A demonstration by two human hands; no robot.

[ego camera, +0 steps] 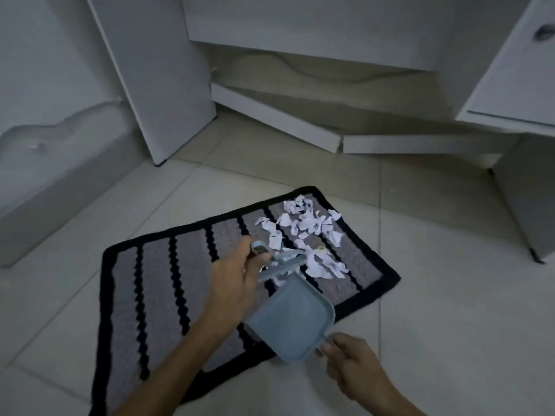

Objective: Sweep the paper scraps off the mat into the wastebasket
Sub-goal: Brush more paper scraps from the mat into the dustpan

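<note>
- Our left hand (237,277) was curled round the handle of a small grey-blue plastic hand brush (282,263), whose head lay across the mat just at the near edge of the scraps.
- Our right hand (350,360) pinched the short handle of a grey-blue plastic dustpan (292,321), fingers closed on it; the pan sat tilted over the mat's edge at about 5 o'clock, its open mouth turned towards the brush.
- The torn white paper scraps (309,232) lay heaped on the mat's corner at about 1 o'clock, beyond the brush.
- The grey woven mat with black wavy stripes and a black border (156,283) lay askew on pale floor tiles (450,295).
- White cabinet panels (168,70) stood at 12 o'clock.
- We could not see a wastebasket.
</note>
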